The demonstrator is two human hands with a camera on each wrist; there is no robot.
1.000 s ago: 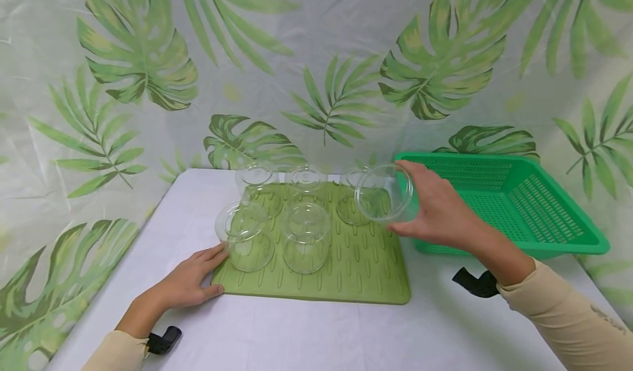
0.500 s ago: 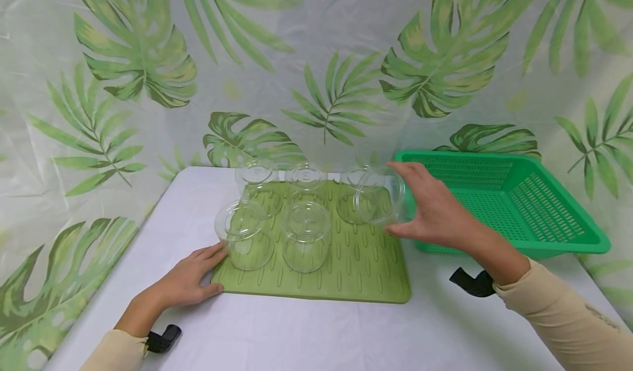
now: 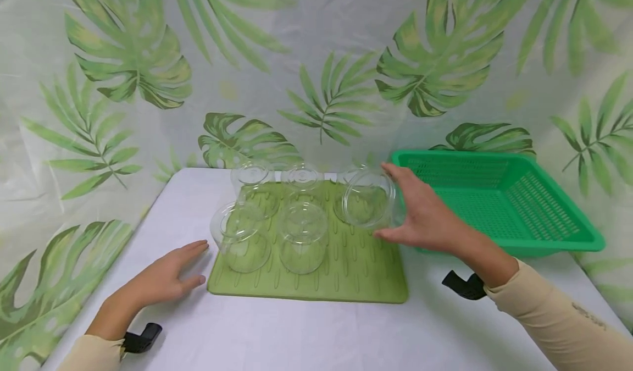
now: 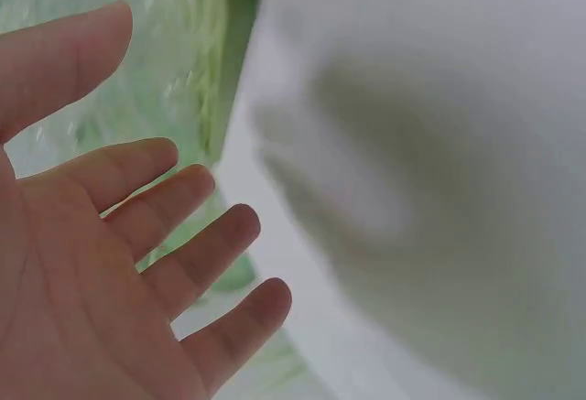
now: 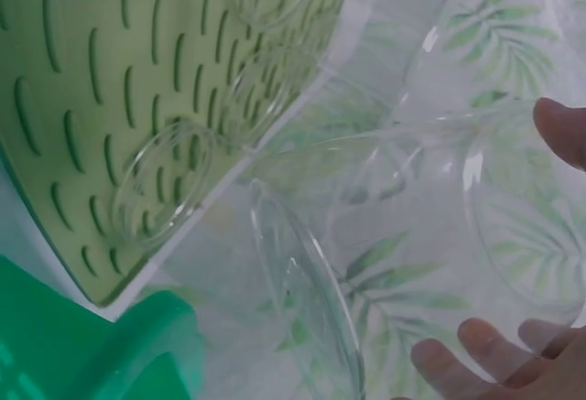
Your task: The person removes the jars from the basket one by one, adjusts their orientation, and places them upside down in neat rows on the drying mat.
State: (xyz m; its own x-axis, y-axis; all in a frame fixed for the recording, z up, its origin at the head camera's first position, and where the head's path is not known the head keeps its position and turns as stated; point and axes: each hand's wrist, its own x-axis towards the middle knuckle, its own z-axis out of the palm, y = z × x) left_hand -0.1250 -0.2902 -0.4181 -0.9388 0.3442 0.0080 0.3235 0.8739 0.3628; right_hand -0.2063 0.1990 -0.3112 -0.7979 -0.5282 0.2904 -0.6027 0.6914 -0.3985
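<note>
My right hand (image 3: pixel 427 214) grips a clear glass cup (image 3: pixel 373 199), thumb on one side and fingers on the other. The cup is tilted sideways, its round end facing left, and it overlaps a similar cup (image 3: pixel 346 177) at the mat's back right. Just off the left edge of the green ribbed mat (image 3: pixel 361 277) is my left hand (image 3: pixel 160 276), fingers extended and holding nothing; the left wrist view shows its bare palm (image 4: pixel 82 281). Several more clear cups stand on the mat, including a front left cup (image 3: pixel 245 250) and a front middle cup (image 3: pixel 303 250).
A green perforated basket (image 3: pixel 524 244) stands to the right of the mat, close behind my right hand. White cloth (image 3: pixel 296 338) covers the table. A leaf-patterned curtain (image 3: pixel 257 90) hangs directly behind it.
My left hand has moved left, off the mat's edge. The right hand has shifted slightly left with the held cup, which has turned a little.
</note>
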